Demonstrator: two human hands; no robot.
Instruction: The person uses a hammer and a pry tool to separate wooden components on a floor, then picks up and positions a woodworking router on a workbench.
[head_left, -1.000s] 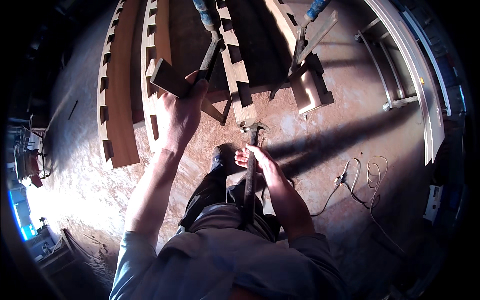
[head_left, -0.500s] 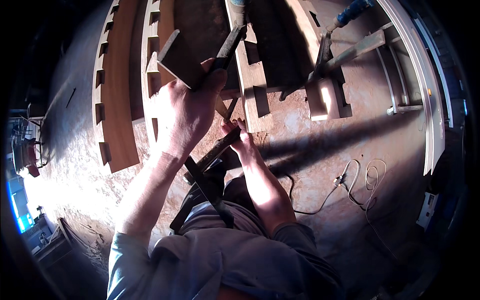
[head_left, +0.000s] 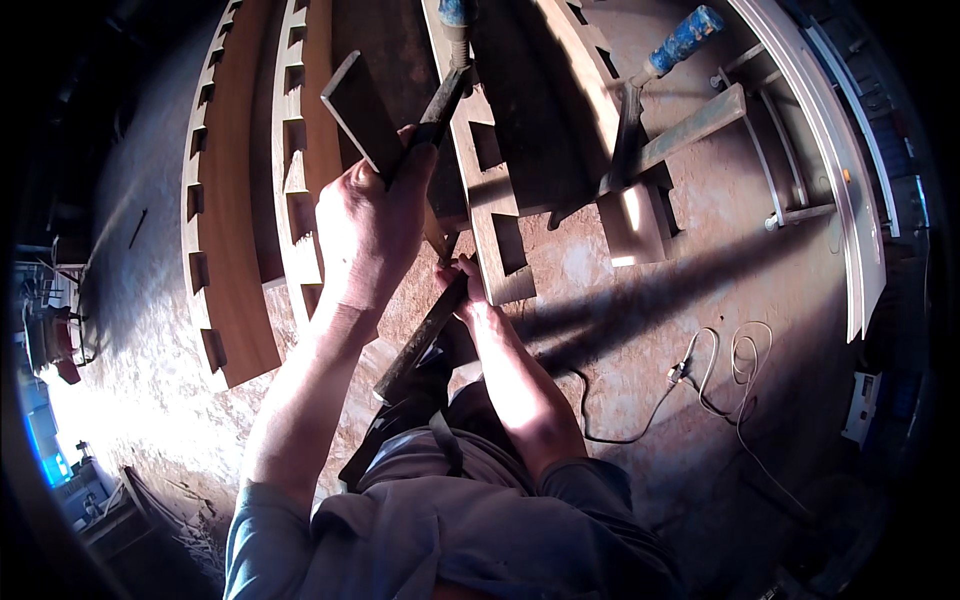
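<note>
Left hand: the left hand (head_left: 375,230) is closed around a bar clamp (head_left: 360,105), thumb toward the clamp's dark arm; the flat bar sticks out above the knuckles at a slant.
Right hand: the right hand (head_left: 470,287), lower and nearer the body, is wrapped around the upper end of a hammer (head_left: 422,338); its dark handle slopes down and left toward the trousers, and the head cannot be made out.
Held clamp: its blue screw handle (head_left: 457,12) stands at the upper edge; the lower end of the bar shows just beside the right hand, whether touching or apart I cannot tell.
Middle notched beam: the wooden beam (head_left: 490,200) lies right of the held clamp, its near end beside the right hand.
Right notched beam: this one (head_left: 633,228) carries a second bar clamp (head_left: 700,125), blue handle tilted up and right.
Left notched beams: an inner beam (head_left: 290,130) lies behind the left forearm, an outer, broader one (head_left: 235,200) farther left.
Floor: reddish-brown and dusty (head_left: 580,285), with strong shadows; a pale cable (head_left: 705,365) loops across it on the right.
Far right: a wheeled metal frame (head_left: 795,180) stands beside long pale rails (head_left: 845,170).
</note>
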